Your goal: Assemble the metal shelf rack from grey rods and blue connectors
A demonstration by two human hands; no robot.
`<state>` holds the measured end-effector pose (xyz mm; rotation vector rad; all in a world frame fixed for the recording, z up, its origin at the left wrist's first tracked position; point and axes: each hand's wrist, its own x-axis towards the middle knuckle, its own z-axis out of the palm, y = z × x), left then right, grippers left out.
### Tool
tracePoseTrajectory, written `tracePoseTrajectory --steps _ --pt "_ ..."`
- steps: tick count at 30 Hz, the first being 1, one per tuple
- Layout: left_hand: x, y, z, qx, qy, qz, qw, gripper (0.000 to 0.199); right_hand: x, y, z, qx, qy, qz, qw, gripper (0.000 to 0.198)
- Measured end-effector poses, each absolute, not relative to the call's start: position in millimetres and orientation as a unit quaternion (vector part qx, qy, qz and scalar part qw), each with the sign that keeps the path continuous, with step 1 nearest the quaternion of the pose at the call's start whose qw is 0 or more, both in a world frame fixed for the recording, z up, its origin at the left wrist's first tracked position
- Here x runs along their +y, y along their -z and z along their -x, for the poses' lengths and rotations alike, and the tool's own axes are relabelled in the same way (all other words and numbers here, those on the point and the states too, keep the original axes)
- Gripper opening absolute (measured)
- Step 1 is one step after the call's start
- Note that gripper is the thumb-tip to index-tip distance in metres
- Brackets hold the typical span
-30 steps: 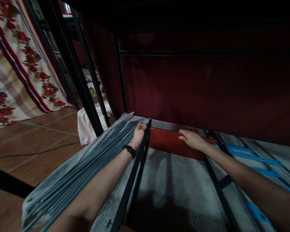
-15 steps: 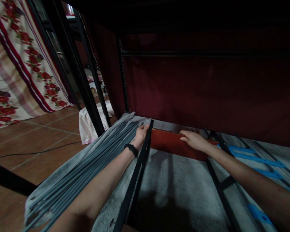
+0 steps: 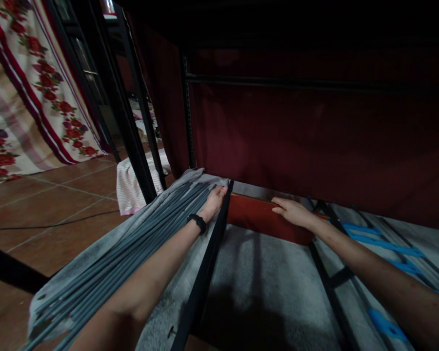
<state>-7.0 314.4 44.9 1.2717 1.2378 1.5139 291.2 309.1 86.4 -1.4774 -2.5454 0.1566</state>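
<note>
My left hand point(image 3: 216, 199), with a black band on its wrist, is closed at the far end of a long black metal bar point(image 3: 209, 258). A reddish-brown board point(image 3: 256, 214) stands on edge across the far side, its left end against that bar. My right hand point(image 3: 290, 210) grips the board's top edge, fingers over it and thumb on the near face. The board's right end is partly hidden behind my right forearm. A second black bar point(image 3: 327, 280) runs toward me from near that end. Grey cloth point(image 3: 267, 263) lies beneath.
A bundle of thin grey rods point(image 3: 146, 248) lies left of my left arm. Blue slotted pieces point(image 3: 384, 241) and metal strips lie at right. Dark red cloth point(image 3: 314, 136) hangs behind, below a dark overhead shelf. Black posts point(image 3: 122, 107) stand at left, near a floral curtain point(image 3: 40, 87).
The view has shifted slightly. The left bar looks turned a little, with its broad face showing more. Both hands keep their places on the bar and the board.
</note>
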Motion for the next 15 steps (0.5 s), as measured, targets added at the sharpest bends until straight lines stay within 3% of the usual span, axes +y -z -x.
tracePoseTrajectory --steps 4,10,15 --pt "313 -53 10 0.521 -0.564 -0.548 0.331 0.03 306 -87 -289 -0.859 -0.042 0.501 0.098 0.04" --pt "304 -57 -6 0.542 -0.605 -0.397 0.427 0.021 303 -88 -288 -0.86 -0.015 0.501 0.095 0.04" --pt "306 -53 -11 0.528 -0.64 -0.337 0.446 0.018 303 -88 -285 -0.856 -0.023 0.509 0.087 0.04"
